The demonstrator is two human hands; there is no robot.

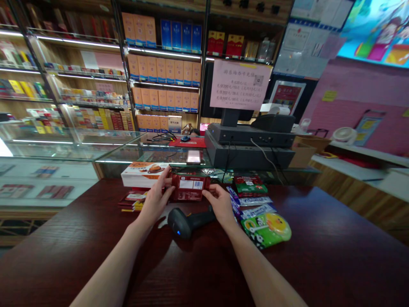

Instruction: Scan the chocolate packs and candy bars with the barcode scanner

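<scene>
At the middle of the desk's far edge: one red packet (192, 184), held up on its long side between two hands, white label and barcode facing the near edge; cannot tell whether it touches the desk.
Left hand (155, 199): grasps the packet's left end with thumb and fingers, next to the white box.
Right hand (223, 205): pinches the packet's right end, thumb in front, other fingertips partly hidden.
Scanner (182, 224): one, black, one blue light lit; lies on the desk between the forearms, nearer the edge than the packet, handle toward the right hand.
Far left corner side: one white box (140, 179) with an orange top, resting on a pile of red and yellow packets (130, 204), too overlapped to count.
Far right corner side: one red-and-green packet (250, 186) on view, at least three purple-blue packets (255, 201) below it, then one green packet (271, 230) with a yellow duck, nearest the near edge.
Beyond the far edge: one small lit screen (193, 157), one mouse (185, 138) on one red mat (191, 142), one paper sign (240, 85) across one monitor (209, 91).
Top shelf row: three orange boxes (139, 30), four blue boxes (181, 36).
</scene>
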